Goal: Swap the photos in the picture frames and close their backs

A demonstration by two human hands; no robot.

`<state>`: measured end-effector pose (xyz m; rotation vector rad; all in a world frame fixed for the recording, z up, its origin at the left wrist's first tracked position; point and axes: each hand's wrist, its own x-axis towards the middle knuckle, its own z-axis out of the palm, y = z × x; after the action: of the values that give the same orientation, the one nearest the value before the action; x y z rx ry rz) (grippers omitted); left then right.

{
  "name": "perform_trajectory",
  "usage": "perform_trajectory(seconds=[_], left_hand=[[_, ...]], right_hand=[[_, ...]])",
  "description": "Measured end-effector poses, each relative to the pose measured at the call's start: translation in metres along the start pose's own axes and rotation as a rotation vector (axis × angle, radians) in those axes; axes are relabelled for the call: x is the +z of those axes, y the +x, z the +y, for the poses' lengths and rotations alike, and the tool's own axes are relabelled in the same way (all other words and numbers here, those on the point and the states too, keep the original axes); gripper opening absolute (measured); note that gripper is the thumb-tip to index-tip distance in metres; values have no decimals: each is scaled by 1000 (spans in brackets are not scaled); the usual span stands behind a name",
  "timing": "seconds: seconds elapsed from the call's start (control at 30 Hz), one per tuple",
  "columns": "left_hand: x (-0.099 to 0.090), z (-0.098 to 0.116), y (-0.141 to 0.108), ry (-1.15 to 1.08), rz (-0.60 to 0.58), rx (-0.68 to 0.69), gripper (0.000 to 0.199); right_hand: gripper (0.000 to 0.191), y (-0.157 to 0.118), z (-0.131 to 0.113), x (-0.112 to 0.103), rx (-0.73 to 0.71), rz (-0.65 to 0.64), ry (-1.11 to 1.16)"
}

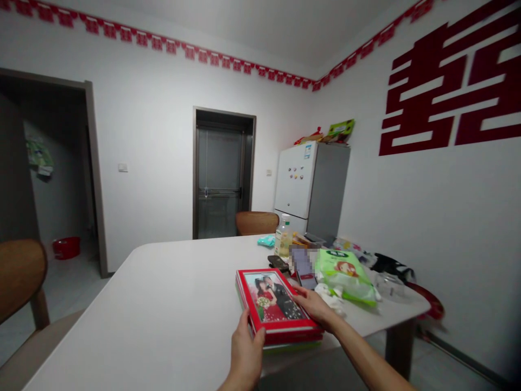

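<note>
A red photo frame [280, 327] with a picture of two people, one in a red dress with a bouquet and one in a dark suit, lies face up near the table's front edge. It tops a small stack; a green edge shows at the bottom. My left hand [247, 347] grips its near left corner, thumb at the front edge and fingers along the side. From the right, my right hand [315, 307] holds the frame's right edge, its fingers reaching onto the top. Just behind the frame are a propped phone [304, 269] and a dark object [278, 263].
On the white table [163, 304], a green tissue pack [345, 274], crumpled white tissue [329, 298], a clear bottle [282, 239] and a teal packet [266, 241] sit around the phone. Wooden chairs [257, 223] stand at the far side and left. A fridge [297, 179] is behind.
</note>
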<state>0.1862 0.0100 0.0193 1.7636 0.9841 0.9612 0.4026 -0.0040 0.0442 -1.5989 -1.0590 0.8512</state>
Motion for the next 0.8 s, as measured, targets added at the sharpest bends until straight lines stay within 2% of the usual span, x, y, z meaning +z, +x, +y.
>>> perform_trajectory(seconds=[0.2,0.27,0.33,0.43,0.6,0.7,0.8], left_hand=[[5,-14,-7,-63,-91,-49,55],[3,-21,-6,-71,-76,-61,59],[-6,-30,-1,-40,-11,-83,62],[-37,-44,13,12,88,-128,62],[-107,-63,46,70,238,-221,61],[-139,-72,63,91,317,-267,58],[-159,-78,74,89,384,-300,55]], right_hand=[[29,-18,12,-7,141,1,33],[25,-23,12,2,118,-12,10],[25,-22,8,21,73,-16,-27],[28,-9,-6,64,24,-42,-76],[30,27,-34,138,-70,15,-202],[30,49,-45,168,-97,12,-214],[29,67,-53,190,-129,16,-242]])
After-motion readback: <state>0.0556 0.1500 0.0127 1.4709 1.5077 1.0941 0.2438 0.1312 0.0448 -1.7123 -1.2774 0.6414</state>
